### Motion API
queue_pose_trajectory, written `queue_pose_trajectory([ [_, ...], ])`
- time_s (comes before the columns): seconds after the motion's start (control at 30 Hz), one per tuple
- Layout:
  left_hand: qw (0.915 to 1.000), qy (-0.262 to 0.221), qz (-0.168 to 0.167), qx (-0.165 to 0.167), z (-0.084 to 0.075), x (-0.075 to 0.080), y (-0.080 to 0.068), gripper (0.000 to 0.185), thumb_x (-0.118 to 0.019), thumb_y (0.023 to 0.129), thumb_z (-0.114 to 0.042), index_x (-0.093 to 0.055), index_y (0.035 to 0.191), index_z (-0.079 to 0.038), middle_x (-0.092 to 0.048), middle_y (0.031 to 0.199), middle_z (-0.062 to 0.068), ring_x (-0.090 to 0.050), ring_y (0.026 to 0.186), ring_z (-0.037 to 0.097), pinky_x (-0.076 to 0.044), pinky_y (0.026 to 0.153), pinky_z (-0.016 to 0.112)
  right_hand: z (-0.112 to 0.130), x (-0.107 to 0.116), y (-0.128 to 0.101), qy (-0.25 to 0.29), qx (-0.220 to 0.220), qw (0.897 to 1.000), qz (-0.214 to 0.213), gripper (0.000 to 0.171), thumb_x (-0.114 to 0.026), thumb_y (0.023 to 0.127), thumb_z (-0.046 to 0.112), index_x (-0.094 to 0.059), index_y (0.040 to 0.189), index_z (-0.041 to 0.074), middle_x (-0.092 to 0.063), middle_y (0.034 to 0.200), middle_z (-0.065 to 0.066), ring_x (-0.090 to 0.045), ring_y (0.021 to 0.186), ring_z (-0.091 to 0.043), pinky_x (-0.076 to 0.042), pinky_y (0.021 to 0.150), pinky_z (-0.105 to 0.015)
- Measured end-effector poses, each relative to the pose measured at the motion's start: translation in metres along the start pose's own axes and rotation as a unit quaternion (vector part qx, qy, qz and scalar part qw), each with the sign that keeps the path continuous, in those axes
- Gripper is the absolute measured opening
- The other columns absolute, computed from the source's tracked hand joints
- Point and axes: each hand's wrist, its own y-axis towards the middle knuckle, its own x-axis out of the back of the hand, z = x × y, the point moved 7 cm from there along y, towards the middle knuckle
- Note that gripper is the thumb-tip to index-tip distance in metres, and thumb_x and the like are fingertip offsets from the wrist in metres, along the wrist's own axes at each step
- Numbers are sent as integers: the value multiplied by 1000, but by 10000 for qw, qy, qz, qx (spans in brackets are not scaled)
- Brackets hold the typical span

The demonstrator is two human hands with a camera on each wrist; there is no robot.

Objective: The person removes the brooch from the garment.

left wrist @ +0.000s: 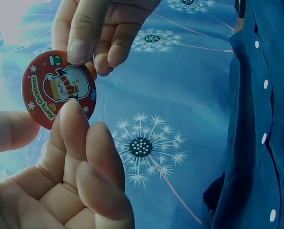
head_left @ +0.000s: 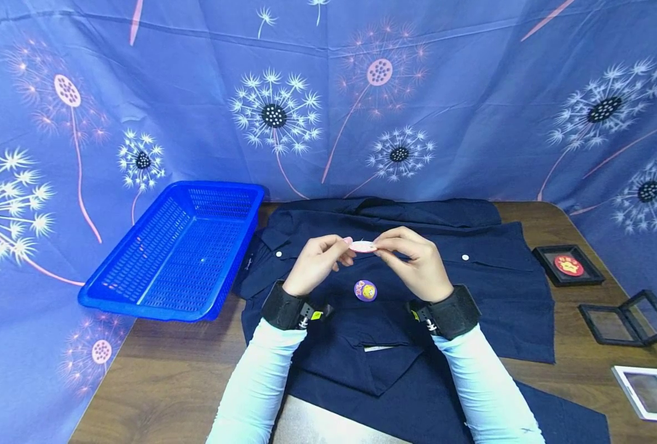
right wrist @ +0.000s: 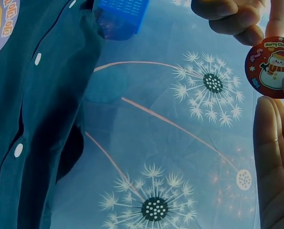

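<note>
Both hands hold up a round red badge (head_left: 363, 246) with a snowman and "Merry Christmas" on it, above a dark navy shirt (head_left: 495, 290) spread on the table. My left hand (head_left: 344, 249) pinches its left edge and my right hand (head_left: 383, 248) pinches its right edge. In the left wrist view the badge (left wrist: 58, 89) sits between the left hand (left wrist: 70, 157) below and the right hand's fingers (left wrist: 99, 28) above. The right wrist view shows the badge (right wrist: 271, 67) at the upper right, with the right hand (right wrist: 274, 157) under it. A purple and yellow badge (head_left: 365, 290) lies on the shirt below the hands.
A blue plastic basket (head_left: 179, 259) stands at the left on the wooden table (head_left: 156, 370). At the right are a black case with a red badge (head_left: 568, 266), an open black case (head_left: 628, 317) and an open white case (head_left: 650, 391). A blue dandelion-print cloth (head_left: 328, 92) hangs behind.
</note>
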Motion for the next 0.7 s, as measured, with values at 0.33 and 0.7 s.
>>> queue_pose_trajectory([
  [0.33,9998,-178,-86,37,0,1,-1,29,-53,99,-19,-66,90,6,-67,76,6,-60,70,8,-46,61,23,1,-1,0,-60,91,9999,38,24,-76,74,-13,-76,92,3,-70,93,-9,-64,88,-16,-48,80,-12],
  [0.7,9980,-604,-204,-10,-2,3,-2,24,-54,95,-12,-66,91,8,-61,65,-8,-61,67,7,-47,60,22,-2,-2,-1,153,50,9999,63,29,-75,73,-15,-75,97,1,-69,95,-11,-63,81,-14,-52,75,-16],
])
